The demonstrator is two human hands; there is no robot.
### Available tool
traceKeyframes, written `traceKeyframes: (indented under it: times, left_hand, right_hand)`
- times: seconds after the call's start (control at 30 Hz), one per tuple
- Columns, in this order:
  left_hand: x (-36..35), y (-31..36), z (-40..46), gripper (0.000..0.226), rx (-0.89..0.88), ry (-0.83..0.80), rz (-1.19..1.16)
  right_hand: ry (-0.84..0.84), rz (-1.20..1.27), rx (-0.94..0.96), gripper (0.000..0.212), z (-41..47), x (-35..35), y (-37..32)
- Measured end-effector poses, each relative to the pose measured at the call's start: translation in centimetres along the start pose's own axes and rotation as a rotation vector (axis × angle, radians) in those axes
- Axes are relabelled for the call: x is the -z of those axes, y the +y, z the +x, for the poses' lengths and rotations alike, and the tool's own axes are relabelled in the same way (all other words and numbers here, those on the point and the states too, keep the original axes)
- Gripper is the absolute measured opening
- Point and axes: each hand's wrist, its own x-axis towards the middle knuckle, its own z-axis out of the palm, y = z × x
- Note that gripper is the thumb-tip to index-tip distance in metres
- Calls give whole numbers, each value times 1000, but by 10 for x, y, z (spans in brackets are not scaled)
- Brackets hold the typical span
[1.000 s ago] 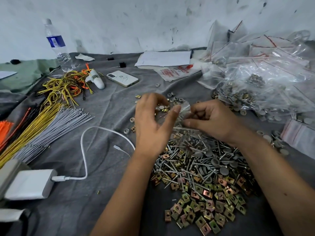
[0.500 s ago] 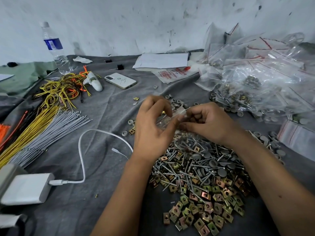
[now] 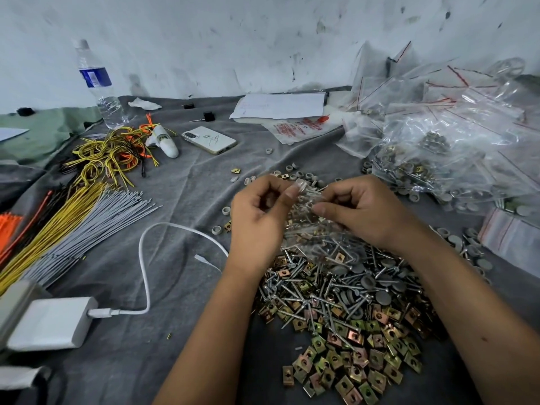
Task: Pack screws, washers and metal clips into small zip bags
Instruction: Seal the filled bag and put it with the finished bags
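A small clear zip bag (image 3: 306, 211) with screws and clips inside hangs between my hands above the heap. My left hand (image 3: 257, 217) pinches its top edge from the left with thumb and curled fingers. My right hand (image 3: 362, 211) pinches the same edge from the right. Below them lies a pile of silver screws (image 3: 330, 285), grey round washers (image 3: 380, 296) and brass-coloured square metal clips (image 3: 350, 361) on the grey cloth (image 3: 181, 361). More loose grey washers (image 3: 295, 173) lie just beyond my hands.
A heap of filled zip bags (image 3: 432, 159) fills the right back, with empty zip bags (image 3: 511, 235) at the right edge. A phone (image 3: 209, 139), water bottle (image 3: 100, 86), papers (image 3: 280, 106), wire bundles (image 3: 73, 217) and a white charger (image 3: 52, 323) with cable lie left.
Both hands stay together on the bag's top edge; my left thumb has drawn in from its stretched position and the fingers have closed tighter over the edge.
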Motion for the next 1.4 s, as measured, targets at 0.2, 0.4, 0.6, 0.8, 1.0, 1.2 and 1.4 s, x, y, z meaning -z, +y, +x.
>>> traceKeyframes:
  times: [0.2,0.4,0.6,0.8,1.0,1.2,1.4]
  left_hand:
    - [-3,-2,-1,9,-46,-55,96]
    - [-9,-2,-5,10,-69,-161,138]
    - [-11,-5,-5,26,-3,-62,77]
    - [-10,-5,-5,30,-16,-74,126]
    - [-8,-2,-6,28,-9,-31,207]
    - [-7,-2,-4,24,30,-102,219]
    - [-5,-2,-3,11,150,-105,192]
  right_hand:
    - [135,24,34,25,1,5,2]
    - [171,-126,144,15,3,3,5]
    - [229,-272,220,11,4,0,5]
    - [240,-340,260,6,4,-6,6]
    - [164,-414,299,9,4,-7,2]
    - [155,-453,315,5,2,-5,0]
    - [242,-385,253,4,2,1,3]
